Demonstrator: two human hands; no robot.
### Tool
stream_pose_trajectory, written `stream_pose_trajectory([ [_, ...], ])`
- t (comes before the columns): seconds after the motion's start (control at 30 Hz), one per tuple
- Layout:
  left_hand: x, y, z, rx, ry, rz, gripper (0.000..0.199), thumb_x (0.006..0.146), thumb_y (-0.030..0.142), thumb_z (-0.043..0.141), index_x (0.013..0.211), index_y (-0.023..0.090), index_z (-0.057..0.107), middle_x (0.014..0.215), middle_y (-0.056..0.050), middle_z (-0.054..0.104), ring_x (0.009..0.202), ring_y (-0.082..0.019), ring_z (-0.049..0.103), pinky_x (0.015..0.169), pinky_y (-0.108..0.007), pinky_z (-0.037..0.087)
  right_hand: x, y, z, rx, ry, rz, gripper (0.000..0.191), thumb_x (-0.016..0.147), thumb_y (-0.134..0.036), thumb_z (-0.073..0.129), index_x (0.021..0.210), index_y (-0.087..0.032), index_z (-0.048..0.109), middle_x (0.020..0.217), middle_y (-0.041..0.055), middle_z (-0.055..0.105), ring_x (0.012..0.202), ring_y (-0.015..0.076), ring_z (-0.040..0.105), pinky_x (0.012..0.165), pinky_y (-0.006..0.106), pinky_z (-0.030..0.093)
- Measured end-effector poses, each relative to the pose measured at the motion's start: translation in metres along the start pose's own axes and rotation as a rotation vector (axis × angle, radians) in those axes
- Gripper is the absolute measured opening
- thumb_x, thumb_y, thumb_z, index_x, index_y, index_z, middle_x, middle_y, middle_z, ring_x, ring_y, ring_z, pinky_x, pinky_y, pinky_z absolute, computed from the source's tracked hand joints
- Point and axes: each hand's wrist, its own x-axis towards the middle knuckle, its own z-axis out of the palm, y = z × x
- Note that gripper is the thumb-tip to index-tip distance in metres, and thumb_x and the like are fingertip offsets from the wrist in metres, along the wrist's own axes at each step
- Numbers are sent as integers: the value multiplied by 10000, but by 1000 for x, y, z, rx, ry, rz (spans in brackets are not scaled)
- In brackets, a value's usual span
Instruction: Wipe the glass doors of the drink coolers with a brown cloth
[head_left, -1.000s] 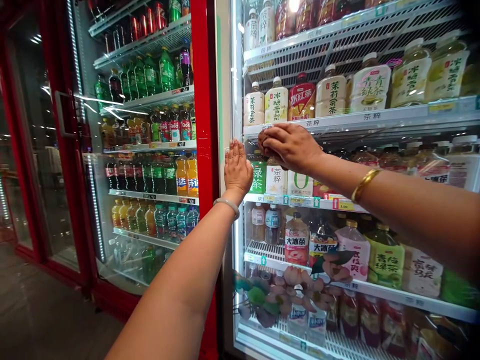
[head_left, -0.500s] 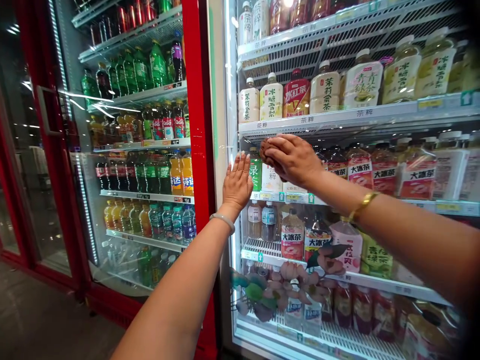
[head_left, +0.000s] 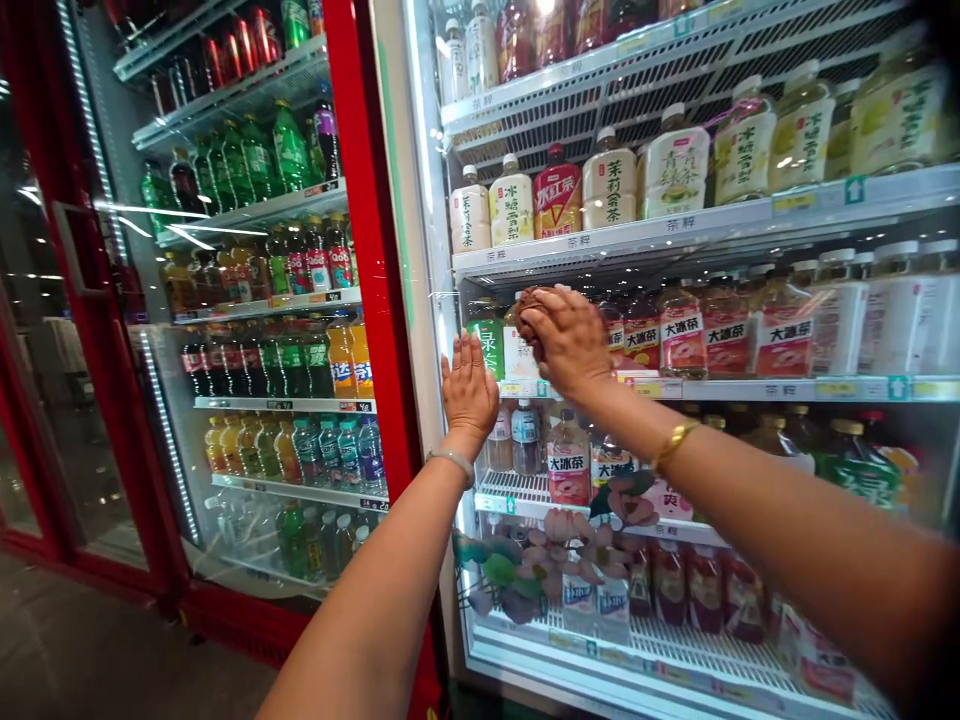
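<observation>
My left hand (head_left: 469, 388) lies flat against the glass door (head_left: 450, 300) near its left edge, fingers stretched up and close together, holding nothing. A pale bangle (head_left: 451, 462) circles that wrist. Up and to the right, my right hand (head_left: 566, 340) is closed over a crumpled brown cloth (head_left: 531, 305) and presses it to the glass. Most of the cloth is hidden under the fingers. On the right wrist sits a gold bracelet (head_left: 675, 445). Behind the glass by both hands stand a green-labelled bottle (head_left: 486, 335) and a white-labelled bottle (head_left: 517, 345).
Several shelves of tea bottles (head_left: 675, 165) fill the lit cooler. A flower decoration (head_left: 555, 560) shows on the lower part of its door. To the left stands a red-framed cooler (head_left: 360, 250) with sodas and juices, its door handle (head_left: 79, 250) at far left.
My right hand and the cloth have shifted a little downward over the glass. The left hand stays flat and appears slightly lower. The view has turned slightly to the right.
</observation>
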Motion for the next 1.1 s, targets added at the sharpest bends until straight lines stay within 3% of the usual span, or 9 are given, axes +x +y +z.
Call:
stream_pose_trajectory([
  [0.13, 0, -1, -6, -3, -67, -6, 647, 1029, 228, 336, 1656, 143, 199, 1729, -136, 246, 1625, -224, 121, 1344, -521, 108, -24, -16, 4, 75, -101, -271, 336, 1014, -279, 528, 1334, -306, 629, 1505, 15, 586, 1460, 253, 449, 1196, 499, 434],
  [0.27, 2, 13, -8, -11, -113, 8, 653, 1015, 227, 355, 1643, 92, 235, 1738, -143, 206, 1632, -229, 85, 1345, -500, 61, -53, 31, -32, 82, -161, -503, 320, 1001, -301, 590, 1315, -332, 642, 1488, -29, 608, 1430, 227, 483, 1191, 462, 443],
  [0.4, 7, 48, 4, -53, -74, 14, 670, 997, 210, 362, 1647, 106, 237, 1746, -114, 181, 1634, -214, 59, 1348, -485, 31, -45, 64, -45, -29, 5, -272, 321, 977, -332, 623, 1293, -284, 645, 1495, 36, 590, 1443, 274, 452, 1217, 519, 413],
  [0.53, 9, 64, 12, -71, -30, -4, 661, 1000, 212, 352, 1634, 54, 254, 1736, -149, 192, 1636, -222, 56, 1350, -468, 46, -35, 40, -26, -25, 76, -70, 359, 984, -312, 584, 1332, -231, 619, 1530, 95, 540, 1493, 316, 368, 1218, 576, 387],
  [0.63, 5, 58, 10, -82, -36, 40, 640, 1017, 243, 340, 1624, 47, 284, 1732, -162, 194, 1636, -229, 64, 1349, -472, 64, -52, 39, -33, 19, -5, -286, 293, 1013, -308, 563, 1294, -302, 645, 1471, 0, 606, 1439, 224, 453, 1210, 447, 431],
  [0.77, 4, 64, 8, -109, -92, 112, 627, 1030, 292, 348, 1627, 104, 309, 1735, -129, 215, 1635, -222, 78, 1346, -486, 30, -81, 90, -76, 54, -112, -584, 292, 995, -319, 612, 1283, -343, 653, 1441, -36, 637, 1409, 206, 501, 1176, 431, 460],
  [0.87, 10, 93, 13, -130, -62, -9, 657, 1028, 282, 352, 1648, 98, 233, 1744, -135, 179, 1637, -224, 30, 1341, -510, 3, -79, 115, -92, 32, -41, -431, 305, 953, -317, 664, 1257, -296, 661, 1414, 21, 649, 1412, 257, 494, 1182, 483, 449],
  [1.0, 14, 131, 21, -135, 26, -223, 704, 1018, 248, 346, 1651, 31, 130, 1743, -190, 60, 1635, -257, -25, 1333, -555, 4, -64, 88, -72, 8, 78, 39, 390, 883, -280, 710, 1268, -265, 646, 1479, 61, 588, 1449, 309, 436, 1234, 549, 379],
  [1.1, 5, 135, 24, -146, -25, -77, 688, 1014, 238, 355, 1654, 64, 175, 1742, -163, 105, 1636, -247, 5, 1337, -543, 9, -72, 72, -62, 30, 40, -126, 285, 962, -283, 627, 1243, -269, 667, 1457, 30, 612, 1461, 256, 423, 1241, 495, 391],
])
